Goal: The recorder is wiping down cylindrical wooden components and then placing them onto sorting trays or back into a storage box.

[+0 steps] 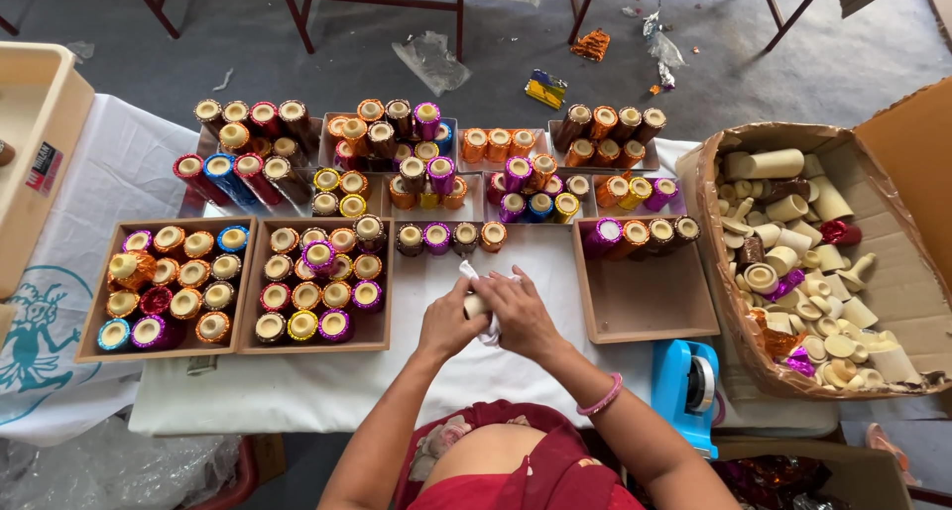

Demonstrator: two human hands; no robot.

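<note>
My left hand (448, 320) and my right hand (521, 312) meet over the white table cover (297, 386), both closed around a small cream cylinder (476, 305) and a piece of white wrapping (474, 275). Just beyond my hands stands a short row of foil-wrapped cylinders (451, 237). Two shallow cardboard trays on the left, one (94, 317) and the other (377, 340), hold several wrapped cylinders in gold, purple, blue and red foil. A third tray (645, 307) to the right holds only a few at its far edge.
A large open carton (897, 302) of bare cream cylinders sits at the right. A blue tape dispenser (686, 381) stands near my right arm. More wrapped cylinders fill trays (426, 163) at the table's far side. A beige crate (35, 148) is at the left; chair legs and foil scraps lie beyond.
</note>
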